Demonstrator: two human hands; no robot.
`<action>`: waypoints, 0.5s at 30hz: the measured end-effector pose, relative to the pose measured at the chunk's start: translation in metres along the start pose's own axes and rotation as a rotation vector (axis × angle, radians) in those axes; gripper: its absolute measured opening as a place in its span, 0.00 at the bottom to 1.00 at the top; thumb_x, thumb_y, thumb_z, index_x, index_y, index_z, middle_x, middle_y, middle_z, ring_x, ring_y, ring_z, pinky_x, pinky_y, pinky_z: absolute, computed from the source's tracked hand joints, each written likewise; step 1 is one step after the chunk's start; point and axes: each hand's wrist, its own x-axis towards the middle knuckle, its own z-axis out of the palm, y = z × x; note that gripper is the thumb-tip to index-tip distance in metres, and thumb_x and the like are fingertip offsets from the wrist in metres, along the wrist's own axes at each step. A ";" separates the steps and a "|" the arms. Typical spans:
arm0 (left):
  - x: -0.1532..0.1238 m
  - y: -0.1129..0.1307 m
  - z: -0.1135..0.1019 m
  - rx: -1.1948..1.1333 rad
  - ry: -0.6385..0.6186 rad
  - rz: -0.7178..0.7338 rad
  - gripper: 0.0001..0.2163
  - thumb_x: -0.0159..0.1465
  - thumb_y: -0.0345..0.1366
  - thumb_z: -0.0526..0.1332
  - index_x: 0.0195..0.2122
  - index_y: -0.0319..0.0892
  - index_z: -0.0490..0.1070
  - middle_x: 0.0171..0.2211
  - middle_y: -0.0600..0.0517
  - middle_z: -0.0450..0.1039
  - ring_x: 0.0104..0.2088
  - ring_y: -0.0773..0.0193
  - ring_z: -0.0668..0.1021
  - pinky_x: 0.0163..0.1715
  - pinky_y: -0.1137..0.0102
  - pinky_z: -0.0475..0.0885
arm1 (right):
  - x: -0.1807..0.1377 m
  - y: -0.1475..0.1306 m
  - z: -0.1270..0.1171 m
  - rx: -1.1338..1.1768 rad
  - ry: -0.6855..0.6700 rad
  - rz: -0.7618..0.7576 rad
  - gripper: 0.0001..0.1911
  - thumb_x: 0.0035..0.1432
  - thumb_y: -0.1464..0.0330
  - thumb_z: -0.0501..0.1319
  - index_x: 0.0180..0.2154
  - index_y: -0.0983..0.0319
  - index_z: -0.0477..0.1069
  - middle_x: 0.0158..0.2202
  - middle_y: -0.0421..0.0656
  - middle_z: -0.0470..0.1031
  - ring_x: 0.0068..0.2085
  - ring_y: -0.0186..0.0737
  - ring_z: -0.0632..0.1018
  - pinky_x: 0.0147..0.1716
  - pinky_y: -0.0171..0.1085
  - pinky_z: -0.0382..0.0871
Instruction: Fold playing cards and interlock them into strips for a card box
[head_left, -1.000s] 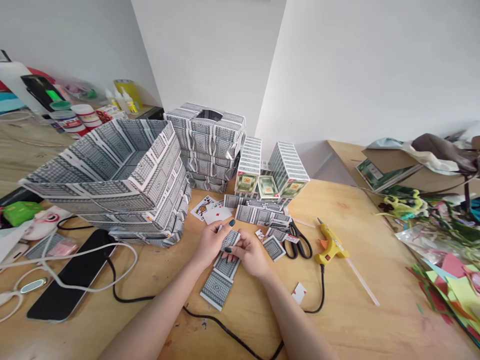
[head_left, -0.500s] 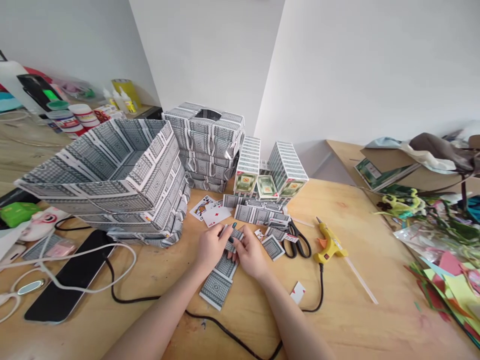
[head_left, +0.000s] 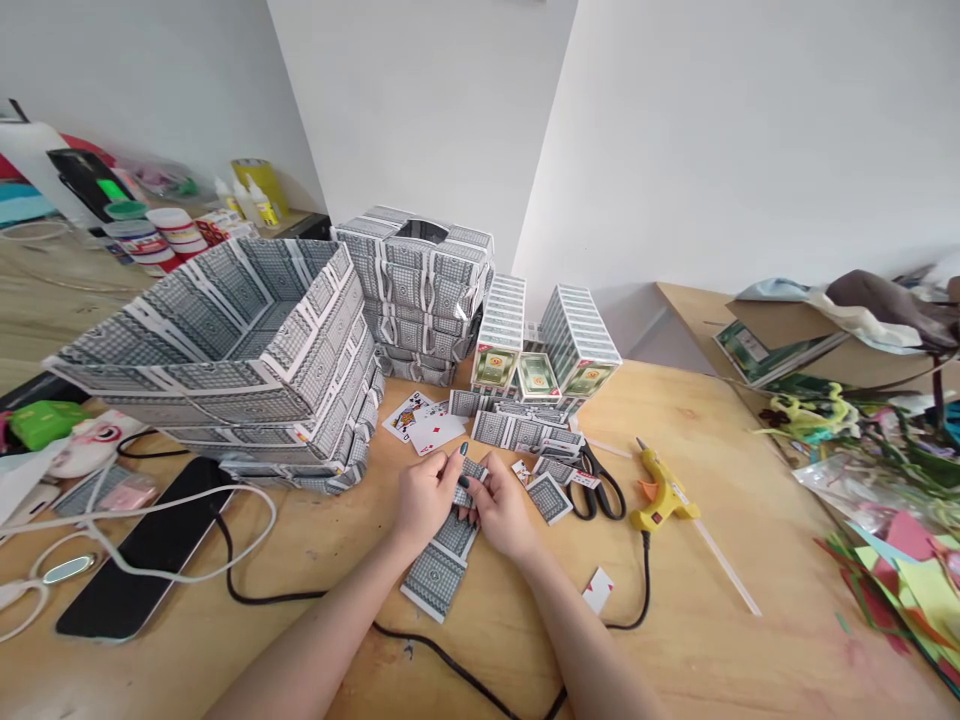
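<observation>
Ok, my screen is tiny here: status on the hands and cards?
Left hand, right hand both pinching card strip at far end. Near end on table. Scissors, glue gun to the right, apart.

Near right surface (head_left: pixel 750 660) free; card box (head_left: pixel 225 350) blocks left, scissors (head_left: pixel 600 485) and glue gun (head_left: pixel 664 495) crowd right, card packs (head_left: pixel 536 345) far.

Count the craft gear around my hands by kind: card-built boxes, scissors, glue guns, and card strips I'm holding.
Card-built boxes: 2, the open box and the slotted box
Scissors: 1
Glue gun: 1
Card strip, pinched by the left hand and the right hand: 1
Total: 5
</observation>
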 end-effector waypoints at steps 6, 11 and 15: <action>-0.001 0.008 0.002 -0.381 -0.219 -0.177 0.18 0.61 0.46 0.47 0.19 0.42 0.57 0.10 0.58 0.59 0.11 0.71 0.65 0.11 0.77 0.58 | -0.001 -0.002 0.004 0.126 0.046 0.016 0.15 0.56 0.53 0.50 0.29 0.58 0.55 0.14 0.32 0.63 0.13 0.30 0.62 0.12 0.30 0.56; -0.002 0.020 0.003 -0.577 -0.338 -0.299 0.18 0.61 0.49 0.46 0.19 0.43 0.56 0.08 0.58 0.60 0.09 0.68 0.66 0.08 0.75 0.60 | -0.002 -0.002 0.008 0.195 0.148 0.025 0.17 0.56 0.53 0.50 0.27 0.59 0.57 0.12 0.31 0.58 0.12 0.30 0.60 0.11 0.30 0.52; 0.001 0.020 0.003 -0.556 -0.346 -0.294 0.19 0.60 0.49 0.47 0.18 0.42 0.57 0.08 0.58 0.58 0.09 0.70 0.63 0.09 0.76 0.56 | -0.003 -0.003 0.008 0.157 0.151 0.028 0.17 0.56 0.53 0.49 0.27 0.59 0.57 0.13 0.31 0.56 0.12 0.29 0.57 0.11 0.30 0.49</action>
